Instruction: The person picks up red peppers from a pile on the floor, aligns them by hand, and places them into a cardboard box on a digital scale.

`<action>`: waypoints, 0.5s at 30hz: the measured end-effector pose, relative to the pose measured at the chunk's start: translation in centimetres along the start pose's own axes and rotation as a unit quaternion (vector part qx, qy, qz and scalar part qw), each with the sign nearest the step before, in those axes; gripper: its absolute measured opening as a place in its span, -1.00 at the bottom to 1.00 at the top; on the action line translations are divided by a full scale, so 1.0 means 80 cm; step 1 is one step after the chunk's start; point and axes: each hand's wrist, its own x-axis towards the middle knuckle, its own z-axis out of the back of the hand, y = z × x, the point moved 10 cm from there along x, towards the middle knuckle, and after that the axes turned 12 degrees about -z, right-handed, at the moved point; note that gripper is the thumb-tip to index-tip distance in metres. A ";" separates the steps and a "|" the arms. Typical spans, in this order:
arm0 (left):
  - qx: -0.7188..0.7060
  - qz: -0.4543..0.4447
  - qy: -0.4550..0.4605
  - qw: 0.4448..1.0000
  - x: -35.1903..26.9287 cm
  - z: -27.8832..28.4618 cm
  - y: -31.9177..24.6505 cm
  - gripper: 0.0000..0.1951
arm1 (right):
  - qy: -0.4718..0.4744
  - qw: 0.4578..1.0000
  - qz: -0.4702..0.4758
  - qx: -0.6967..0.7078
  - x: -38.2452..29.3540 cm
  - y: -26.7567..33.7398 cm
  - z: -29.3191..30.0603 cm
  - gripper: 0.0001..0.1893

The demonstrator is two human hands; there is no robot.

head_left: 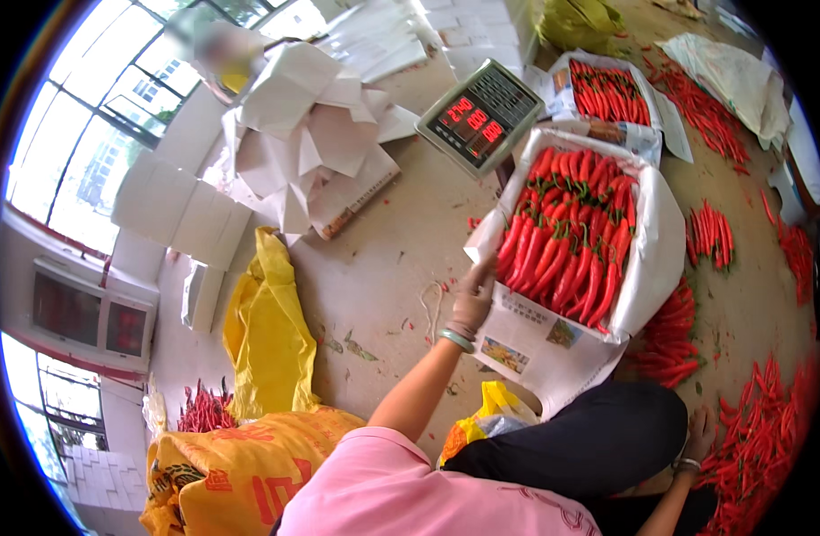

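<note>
My left hand [473, 295], with a bracelet at the wrist, is at the near left corner of a white box [651, 268] lined with paper. Whether its fingers grip the edge is not clear. Rows of red chili peppers [570, 234] fill this box, and a printed sheet of paper [517, 335] hangs over its near side. Beyond the box stands the display of a digital scale [480, 117], lit with red digits. Low on the right, beside my knee, my right hand [700, 429] is next to a loose heap of red chili peppers [751, 442]; its fingers are hard to make out.
A second box of peppers [611, 94] sits behind the first. Small pepper piles [711, 234] lie on the floor at right. Crumpled white cartons [302, 134], a yellow sack [269, 335] and an orange sack [249, 462] are at left. A blurred person [232, 74] is behind the cartons.
</note>
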 end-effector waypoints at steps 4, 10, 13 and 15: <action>0.171 -0.070 0.045 0.982 0.022 -0.017 -0.047 -0.68 | 0.024 0.969 0.171 -0.174 -0.044 0.068 -0.044 -0.62; 0.122 0.097 0.045 0.987 0.011 0.024 0.001 -0.67 | -0.012 0.983 0.083 -0.162 -0.059 0.007 -0.012 -0.60; 0.213 0.090 0.115 0.966 0.010 -0.015 0.001 -0.61 | -0.033 0.983 0.078 -0.160 -0.065 -0.009 0.023 -0.61; 0.259 0.082 0.148 0.951 0.014 -0.035 0.002 -0.58 | -0.030 0.984 0.080 -0.157 -0.063 -0.010 0.025 -0.61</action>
